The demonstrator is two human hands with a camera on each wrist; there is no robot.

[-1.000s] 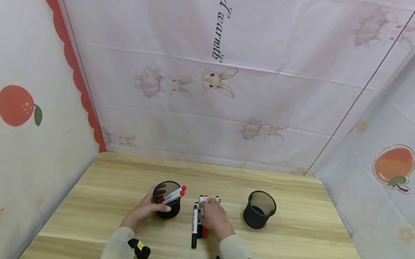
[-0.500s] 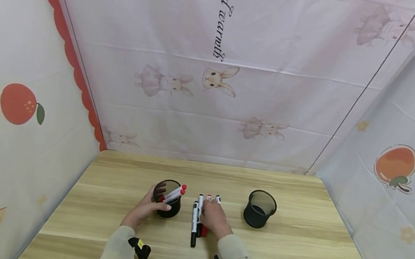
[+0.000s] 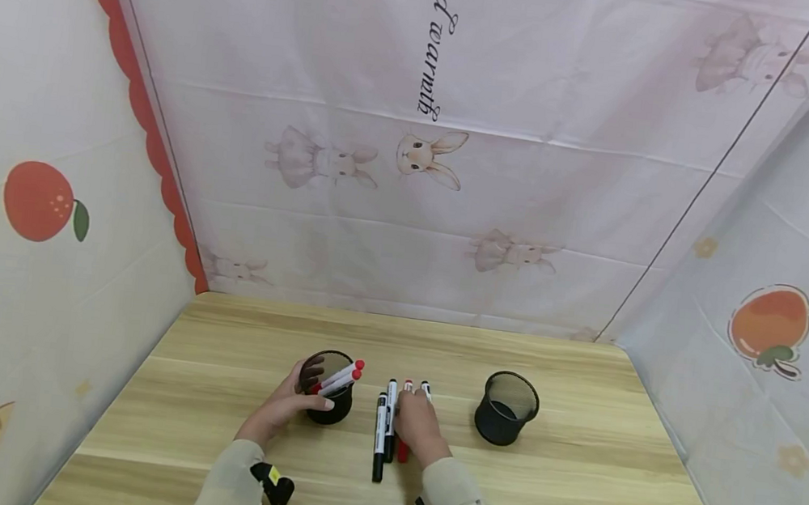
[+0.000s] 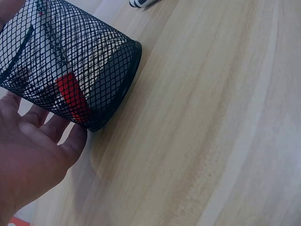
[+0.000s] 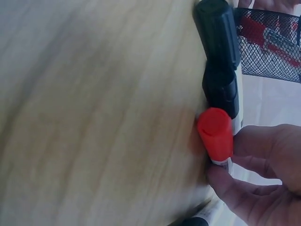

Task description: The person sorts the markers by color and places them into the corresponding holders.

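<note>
My left hand grips a black mesh pen cup, its thumb across the near side. Two white markers with red ends lean in that cup; a red cap shows through the mesh in the left wrist view. Over the middle of the table, my right hand pinches a red-capped marker between thumb and fingers. Just left of it lie two black-capped markers, side by side. Another black-ended marker is partly hidden behind the right hand.
A second black mesh cup stands to the right of the markers. Printed cloth walls close off the back and both sides of the wooden table. Each wrist wears a small black camera.
My right hand has shifted slightly right with the red-capped marker, which now lies apart from the black-capped pair. The left hand and its cup stay in place.
</note>
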